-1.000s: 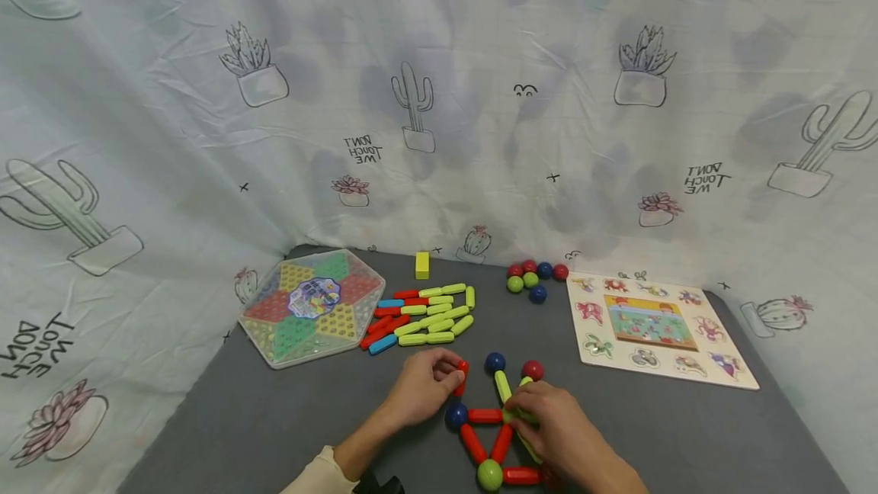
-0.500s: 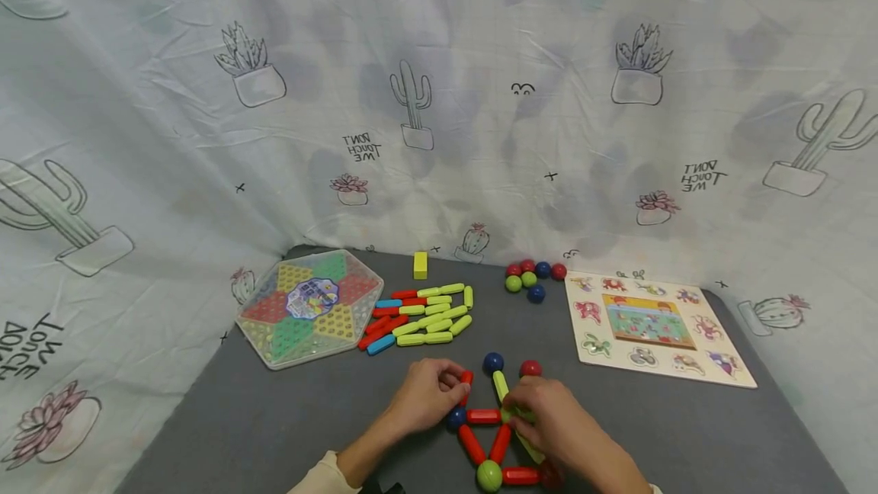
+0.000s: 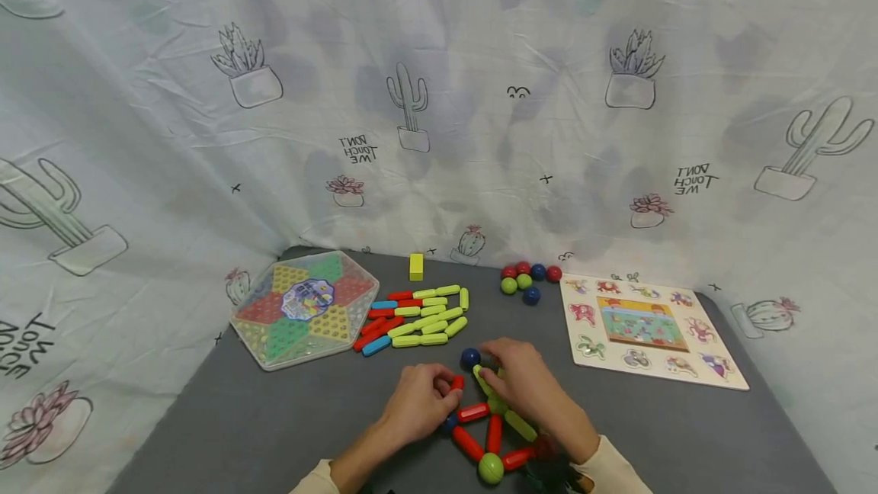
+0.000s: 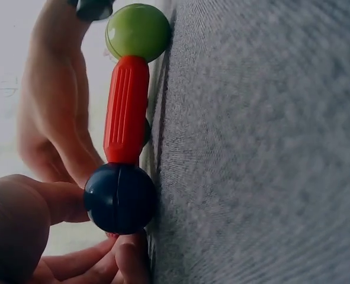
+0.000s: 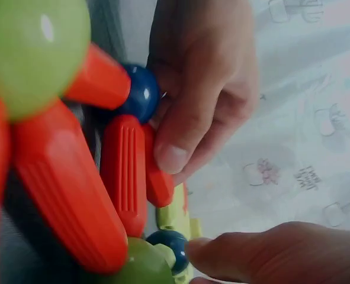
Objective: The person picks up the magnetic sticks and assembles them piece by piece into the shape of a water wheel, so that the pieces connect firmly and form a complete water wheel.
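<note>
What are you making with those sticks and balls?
A person is joining coloured plastic sticks and balls into a flat frame on the grey table. The left hand pinches a short red stick beside a dark blue ball. The right hand holds a yellow-green stick near another dark blue ball. Spare sticks lie behind.

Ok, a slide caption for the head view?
Two hands join red and green sticks with balls on a grey table.
</note>
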Demonstrator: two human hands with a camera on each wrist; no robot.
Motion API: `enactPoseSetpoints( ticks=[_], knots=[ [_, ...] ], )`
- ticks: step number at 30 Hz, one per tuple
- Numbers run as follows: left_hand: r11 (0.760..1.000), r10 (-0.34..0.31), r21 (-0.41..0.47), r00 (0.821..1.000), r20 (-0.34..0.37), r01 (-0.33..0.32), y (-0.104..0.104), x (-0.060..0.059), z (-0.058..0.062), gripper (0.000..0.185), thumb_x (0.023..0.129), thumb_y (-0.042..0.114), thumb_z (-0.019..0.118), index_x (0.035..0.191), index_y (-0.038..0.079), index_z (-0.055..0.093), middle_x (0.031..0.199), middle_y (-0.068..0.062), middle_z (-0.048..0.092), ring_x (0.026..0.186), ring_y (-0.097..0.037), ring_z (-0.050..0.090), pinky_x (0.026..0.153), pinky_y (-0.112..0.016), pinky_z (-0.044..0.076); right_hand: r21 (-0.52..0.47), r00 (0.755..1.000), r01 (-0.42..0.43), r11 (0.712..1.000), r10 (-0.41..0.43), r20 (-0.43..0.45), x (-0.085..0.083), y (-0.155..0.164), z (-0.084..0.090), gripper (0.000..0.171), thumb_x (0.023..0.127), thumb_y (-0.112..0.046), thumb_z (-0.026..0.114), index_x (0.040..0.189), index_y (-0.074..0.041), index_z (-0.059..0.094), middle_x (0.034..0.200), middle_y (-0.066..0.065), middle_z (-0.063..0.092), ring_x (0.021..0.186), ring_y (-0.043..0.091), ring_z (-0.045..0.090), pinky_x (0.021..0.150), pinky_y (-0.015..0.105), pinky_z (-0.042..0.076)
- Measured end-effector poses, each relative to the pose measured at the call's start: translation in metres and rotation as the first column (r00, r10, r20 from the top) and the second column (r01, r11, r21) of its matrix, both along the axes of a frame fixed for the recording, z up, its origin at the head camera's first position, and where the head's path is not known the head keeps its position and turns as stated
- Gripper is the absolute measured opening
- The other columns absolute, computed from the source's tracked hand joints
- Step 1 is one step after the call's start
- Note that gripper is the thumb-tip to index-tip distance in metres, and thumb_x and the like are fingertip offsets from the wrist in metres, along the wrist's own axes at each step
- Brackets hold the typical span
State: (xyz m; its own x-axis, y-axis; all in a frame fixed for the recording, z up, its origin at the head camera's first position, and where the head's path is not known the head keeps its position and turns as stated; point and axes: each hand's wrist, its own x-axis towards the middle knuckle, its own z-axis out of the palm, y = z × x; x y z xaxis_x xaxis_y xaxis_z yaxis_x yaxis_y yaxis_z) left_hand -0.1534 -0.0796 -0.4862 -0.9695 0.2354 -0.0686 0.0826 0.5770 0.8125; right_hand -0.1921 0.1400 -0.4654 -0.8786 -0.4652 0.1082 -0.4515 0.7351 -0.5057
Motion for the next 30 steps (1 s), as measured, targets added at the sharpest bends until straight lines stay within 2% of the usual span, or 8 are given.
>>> enactPoseSetpoints(
  ticks=[4,7,10,15,19,24,27,30],
  knots=[
    [0.998,0.048,-0.028,0.999,-0.006,-0.048,0.000,0.000,0.000,0.022,0.093,0.017,0.084,0.108,0.002,0.078,0.078,0.008,0.071,0.067,-0.002,0.063,0.062,-0.022,0.054,-0.006,0.997,-0.029,1.000,0.030,0.067,-0.013,-0.010,-0.008,0.035,0.093,-0.011,0.086,0.126,-0.002,0.078,0.120,0.012,0.079,0.109,0.029,0.075,0.097,0.055,0.061],
    [0.996,0.080,-0.033,0.997,-0.022,-0.081,0.000,0.002,-0.002,0.021,0.092,0.016,0.084,0.107,0.002,0.078,0.076,0.008,0.071,0.065,-0.002,0.062,0.060,-0.022,0.054,-0.023,0.996,-0.036,0.999,0.038,0.080,-0.014,-0.013,-0.012,0.037,0.093,-0.009,0.085,0.128,-0.001,0.077,0.123,0.013,0.079,0.112,0.031,0.075,0.099,0.056,0.060],
    [0.995,0.096,-0.034,0.995,-0.040,-0.098,-0.001,0.002,-0.003,0.023,0.092,0.016,0.084,0.108,0.001,0.078,0.075,0.008,0.071,0.064,-0.002,0.062,0.059,-0.022,0.054,-0.038,0.996,-0.053,0.998,0.056,0.071,-0.013,-0.015,-0.013,0.038,0.094,-0.010,0.085,0.130,-0.004,0.077,0.124,0.011,0.079,0.108,0.026,0.075,0.095,0.051,0.063],
    [0.994,0.103,-0.021,0.994,-0.041,-0.104,-0.003,0.003,-0.003,0.038,0.092,0.015,0.084,0.123,-0.004,0.073,0.077,0.007,0.071,0.064,-0.002,0.063,0.059,-0.023,0.054,-0.114,0.982,-0.158,0.981,0.168,0.084,-0.012,-0.016,-0.014,0.034,0.096,-0.007,0.081,0.130,-0.009,0.077,0.124,0.006,0.078,0.099,0.016,0.076,0.088,0.038,0.065],
    [0.996,0.086,-0.028,0.995,-0.048,-0.088,-0.004,0.004,-0.002,0.049,0.092,0.015,0.083,0.133,-0.006,0.067,0.078,0.007,0.069,0.063,-0.002,0.062,0.059,-0.023,0.054,-0.158,0.971,-0.206,0.966,0.221,0.087,-0.011,-0.017,-0.013,0.033,0.096,-0.003,0.079,0.129,-0.009,0.077,0.124,0.007,0.078,0.099,0.014,0.076,0.089,0.035,0.065],
    [0.996,0.045,-0.074,0.994,-0.103,-0.053,-0.004,0.005,0.000,0.060,0.089,0.013,0.081,0.144,-0.002,0.063,0.106,-0.006,0.071,0.080,-0.009,0.061,0.070,-0.027,0.053,-0.115,0.973,-0.209,0.971,0.219,0.077,-0.004,-0.014,-0.008,0.034,0.097,-0.007,0.080,0.130,-0.008,0.077,0.124,0.006,0.078,0.105,0.018,0.075,0.093,0.041,0.065],
    [0.997,0.013,-0.076,0.996,-0.085,-0.019,-0.004,0.006,0.001,0.063,0.089,0.011,0.078,0.149,0.002,0.061,0.130,-0.014,0.066,0.082,-0.012,0.060,0.071,-0.027,0.053,-0.016,0.980,-0.196,0.980,0.197,0.036,0.010,-0.006,-0.001,0.033,0.095,-0.014,0.085,0.127,-0.011,0.079,0.121,0.003,0.078,0.106,0.017,0.074,0.093,0.044,0.064],
    [0.998,-0.010,-0.059,0.998,-0.063,0.007,-0.006,0.006,0.001,0.061,0.089,0.009,0.076,0.148,0.004,0.062,0.136,-0.016,0.063,0.078,-0.009,0.057,0.067,-0.025,0.052,0.067,0.981,-0.187,0.980,0.190,-0.039,0.030,0.006,0.003,0.027,0.092,-0.016,0.089,0.118,-0.013,0.081,0.111,-0.001,0.076,0.099,0.014,0.069,0.086,0.039,0.063]
  ],
)
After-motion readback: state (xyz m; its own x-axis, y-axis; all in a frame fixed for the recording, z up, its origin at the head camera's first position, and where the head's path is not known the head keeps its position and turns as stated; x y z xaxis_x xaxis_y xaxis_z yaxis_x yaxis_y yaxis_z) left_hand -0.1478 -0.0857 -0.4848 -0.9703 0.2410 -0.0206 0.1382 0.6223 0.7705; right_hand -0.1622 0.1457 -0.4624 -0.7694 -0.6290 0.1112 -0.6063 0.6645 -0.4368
